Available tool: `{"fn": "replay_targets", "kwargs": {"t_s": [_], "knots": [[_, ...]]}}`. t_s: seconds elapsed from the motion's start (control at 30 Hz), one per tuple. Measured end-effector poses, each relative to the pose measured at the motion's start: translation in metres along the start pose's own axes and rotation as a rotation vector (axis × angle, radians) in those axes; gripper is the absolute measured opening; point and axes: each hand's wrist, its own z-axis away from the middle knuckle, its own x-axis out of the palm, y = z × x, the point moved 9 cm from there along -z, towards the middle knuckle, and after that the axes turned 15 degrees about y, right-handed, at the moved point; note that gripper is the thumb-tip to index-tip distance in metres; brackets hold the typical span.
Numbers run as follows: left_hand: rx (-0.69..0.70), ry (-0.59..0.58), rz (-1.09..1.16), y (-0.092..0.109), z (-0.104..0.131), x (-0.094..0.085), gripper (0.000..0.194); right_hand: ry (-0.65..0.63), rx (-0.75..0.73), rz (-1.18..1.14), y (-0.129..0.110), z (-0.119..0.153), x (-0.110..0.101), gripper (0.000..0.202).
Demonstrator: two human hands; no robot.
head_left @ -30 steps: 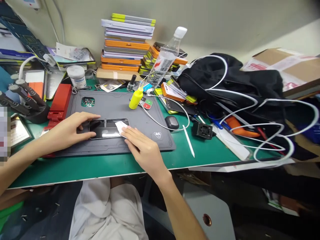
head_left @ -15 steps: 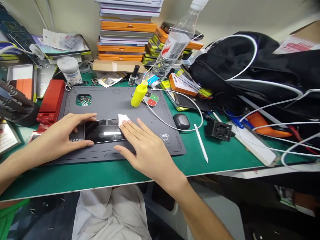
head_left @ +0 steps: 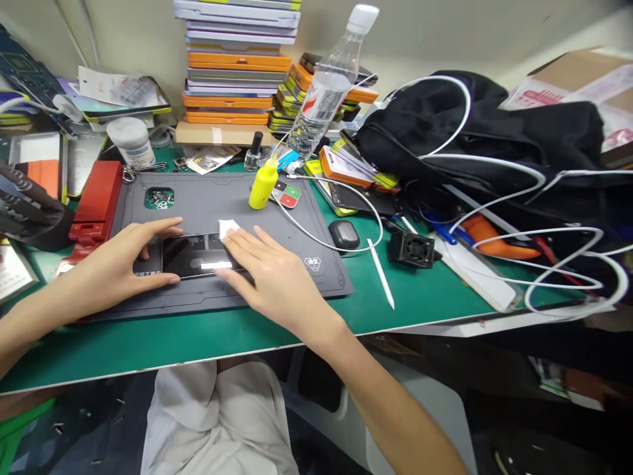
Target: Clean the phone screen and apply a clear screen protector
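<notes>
A dark, glossy phone screen lies flat on the grey work mat, with reflections across its face. My left hand grips its left end, the thumb along the near edge and the fingers at the far edge. My right hand lies over the right end of the screen, fingers together and pressing a small white wipe against the far edge. Most of the wipe and the screen's right end are hidden under that hand. A yellow squeeze bottle stands behind it on the mat.
A red tool lies at the mat's left. On the right are a black earbud case, a white stylus, a small black fan and looping white cables. A water bottle leans near stacked boxes.
My right hand, with the wipe, has slid a little left along the screen. My left hand stays at the left end. The whole view has shifted slightly.
</notes>
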Motion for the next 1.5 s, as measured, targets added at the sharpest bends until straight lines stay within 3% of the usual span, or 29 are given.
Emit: {"fn": "replay_targets", "kwargs": {"t_s": [0.13,0.27,0.37,0.43,0.53,0.7,0.8,0.9,1.03,1.17,1.27,1.5], "knots": [[-0.060,0.034,0.139,-0.005,-0.004,-0.003,0.113,0.017,0.038,0.016,0.002,0.008,-0.002,0.064],[-0.154,0.132,0.305,-0.005,-0.008,-0.017,0.098,-0.016,-0.052,-0.014,-0.048,-0.009,0.028,0.079],[-0.190,0.155,0.305,-0.005,-0.009,-0.024,0.094,-0.007,-0.191,-0.032,-0.088,-0.017,0.046,0.077],[-0.181,0.144,0.275,-0.006,-0.009,-0.024,0.098,0.025,-0.260,-0.025,-0.095,-0.014,0.048,0.068],[-0.098,0.110,0.164,-0.004,-0.009,-0.019,0.107,0.101,-0.238,0.015,-0.069,0.001,0.033,0.052],[0.123,0.036,0.000,0.006,-0.004,-0.004,0.101,0.202,-0.067,0.037,0.025,0.028,-0.019,0.036],[0.260,0.022,-0.047,0.013,-0.001,0.000,0.090,0.191,-0.082,0.012,0.060,0.026,-0.040,0.038],[0.327,0.017,-0.109,0.013,0.002,0.002,0.086,0.208,-0.082,0.112,0.079,0.009,-0.051,0.032],[0.373,0.033,-0.198,0.013,0.004,0.002,0.091,0.196,-0.190,0.150,0.076,-0.021,-0.046,0.034],[0.446,0.044,-0.272,0.020,0.010,0.005,0.088,0.088,-0.352,0.036,0.055,-0.041,-0.025,0.035],[0.418,0.048,-0.276,0.022,0.008,0.005,0.083,0.008,-0.395,0.001,0.045,-0.050,-0.007,0.036],[0.268,0.030,-0.208,0.016,-0.038,-0.014,0.091,-0.061,-0.333,-0.013,0.049,-0.068,0.014,0.037]]}}
